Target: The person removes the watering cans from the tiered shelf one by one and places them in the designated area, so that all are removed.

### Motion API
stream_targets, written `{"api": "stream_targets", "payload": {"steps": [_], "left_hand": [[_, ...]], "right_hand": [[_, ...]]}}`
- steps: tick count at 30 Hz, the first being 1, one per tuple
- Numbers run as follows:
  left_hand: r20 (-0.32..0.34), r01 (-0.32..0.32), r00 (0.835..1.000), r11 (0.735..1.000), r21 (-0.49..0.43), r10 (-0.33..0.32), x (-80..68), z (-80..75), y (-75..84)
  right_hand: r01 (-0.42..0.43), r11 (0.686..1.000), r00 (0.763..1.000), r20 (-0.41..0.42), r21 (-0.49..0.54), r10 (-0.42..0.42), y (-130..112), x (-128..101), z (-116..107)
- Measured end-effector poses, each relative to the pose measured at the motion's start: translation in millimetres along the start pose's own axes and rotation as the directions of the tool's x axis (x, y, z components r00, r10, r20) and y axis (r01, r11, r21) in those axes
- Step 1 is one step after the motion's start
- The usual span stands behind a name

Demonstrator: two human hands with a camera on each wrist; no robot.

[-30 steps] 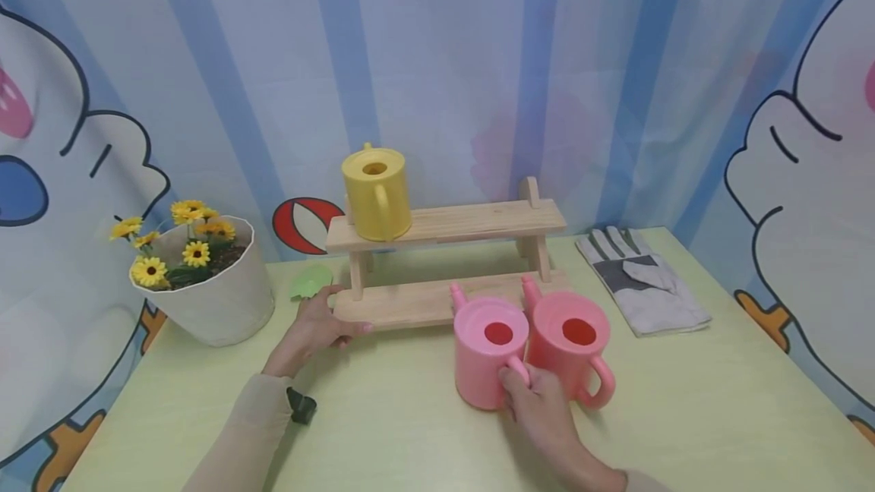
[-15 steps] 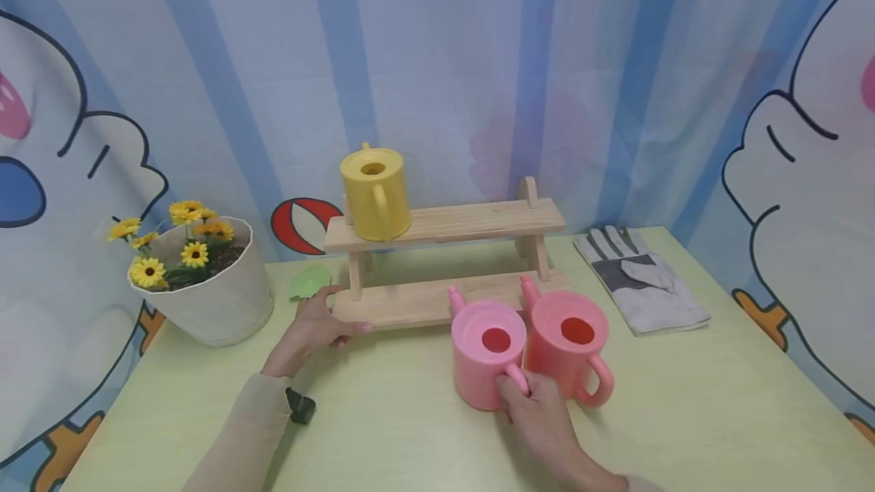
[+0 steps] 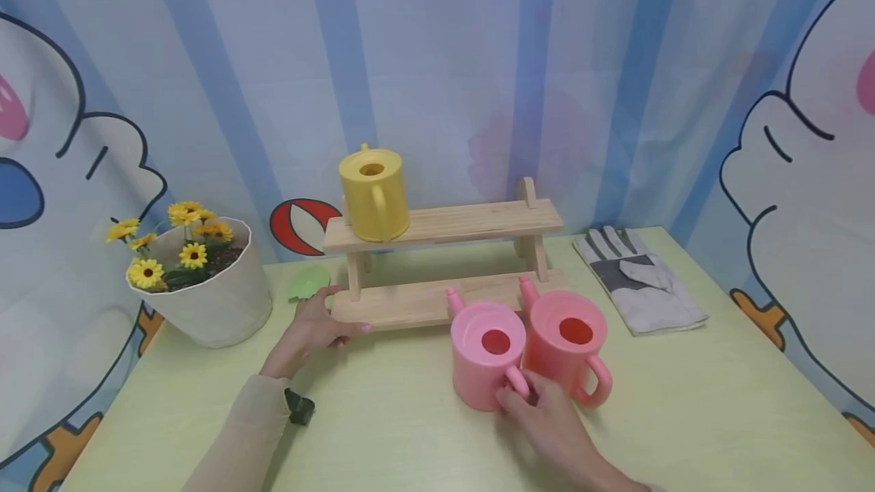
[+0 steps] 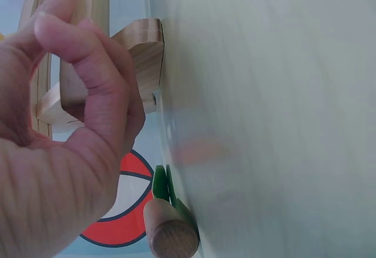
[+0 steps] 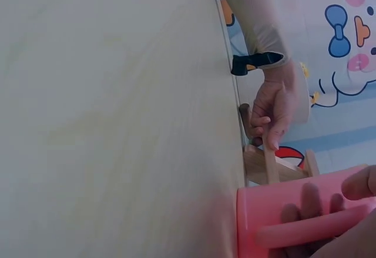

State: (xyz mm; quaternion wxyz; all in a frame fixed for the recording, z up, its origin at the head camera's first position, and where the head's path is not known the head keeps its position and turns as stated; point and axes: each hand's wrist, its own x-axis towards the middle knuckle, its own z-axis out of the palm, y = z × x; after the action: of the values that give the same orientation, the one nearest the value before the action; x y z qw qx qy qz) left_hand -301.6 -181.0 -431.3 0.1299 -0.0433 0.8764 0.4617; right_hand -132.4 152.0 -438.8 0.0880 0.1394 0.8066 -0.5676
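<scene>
The right hand [image 3: 547,420] is at the near side of the pink watering can [image 3: 484,359], its fingers curled round the can's handle; the right wrist view shows fingers [image 5: 311,202] behind the handle against the can's wall. This can stands upright on the green table [image 3: 683,416], just near of the wooden rack's lower shelf. A second, slightly darker pink can [image 3: 570,348] stands touching it on the right, its handle pointing near and right.

The left hand [image 3: 311,329] grips the left end of the lower shelf of the wooden rack [image 3: 444,260], thumb on top and fingers curled under the board. The two hands are well apart.

A yellow watering can [image 3: 374,193] stands on the left end of the rack's upper shelf. A small green trowel [image 3: 310,282] lies just far of the left hand. A white pot of yellow flowers [image 3: 198,279] stands at the far left of the table, and a grey work glove [image 3: 639,279] lies flat at the far right.
</scene>
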Motion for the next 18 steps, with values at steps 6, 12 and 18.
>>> {"api": "stream_targets", "payload": {"steps": [6,12,18], "left_hand": [[-0.006,0.002,1.0,1.0,0.004,-0.002,-0.8,0.3,0.4],[-0.009,-0.003,1.0,1.0,-0.001,0.003,-0.4,1.1,-0.5],[-0.008,-0.006,1.0,1.0,-0.006,0.006,0.8,1.0,-1.5]], "right_hand": [[0.028,0.997,0.999,0.035,-0.072,-0.025,2.5,-2.6,-8.0],[0.062,0.993,0.998,0.031,-0.098,-0.06,2.0,-8.8,-17.3],[0.055,0.994,0.997,0.053,-0.098,-0.05,-6.2,-19.0,-26.7]]}}
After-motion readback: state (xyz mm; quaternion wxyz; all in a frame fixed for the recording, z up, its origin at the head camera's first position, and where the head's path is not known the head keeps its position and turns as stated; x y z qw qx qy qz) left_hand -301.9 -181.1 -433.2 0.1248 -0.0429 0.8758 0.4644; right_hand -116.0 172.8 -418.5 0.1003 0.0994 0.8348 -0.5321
